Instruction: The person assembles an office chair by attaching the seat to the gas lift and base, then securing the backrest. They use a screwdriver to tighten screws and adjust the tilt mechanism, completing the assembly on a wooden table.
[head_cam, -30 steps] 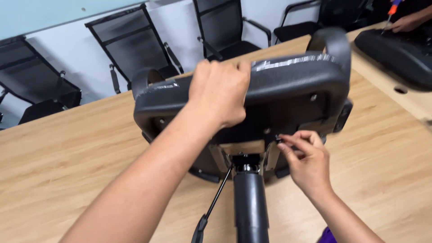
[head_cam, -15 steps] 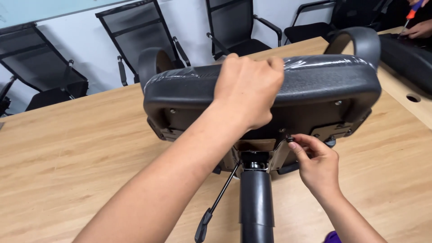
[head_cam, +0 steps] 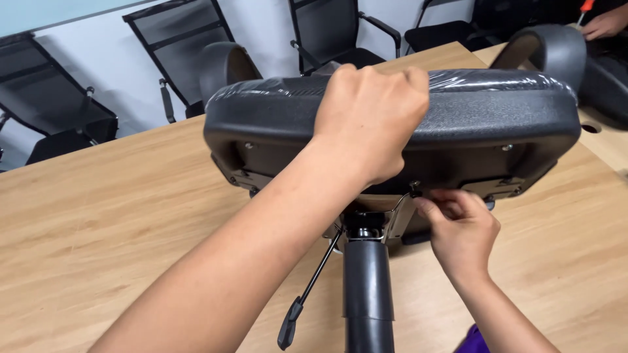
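Head view, from left to right: black mesh chairs [head_cam: 59,104] line the pale wall behind a long wooden counter [head_cam: 118,235]. On the counter an office chair seat [head_cam: 497,117], black and wrapped in clear plastic film, stands tipped on its edge with its underside facing the camera. Below the seat a thin adjustment lever [head_cam: 307,294] with a black grip slants down to the left, beside the black gas-lift column [head_cam: 368,287] that points toward the viewer. The left hand [head_cam: 369,121], reaching in along a bare forearm, is closed over the seat's upper rim, gripping the padded edge. Just right of the column, the right hand [head_cam: 458,225] is pinched at the metal mounting plate [head_cam: 392,216] under the seat, fingertips closed on a small bolt [head_cam: 414,189]; whether a tool is between the fingers cannot be told. Curved armrests [head_cam: 553,49] rise behind the seat. At the far upper right another person's hand [head_cam: 605,23] rests near a second black chair part [head_cam: 605,78].
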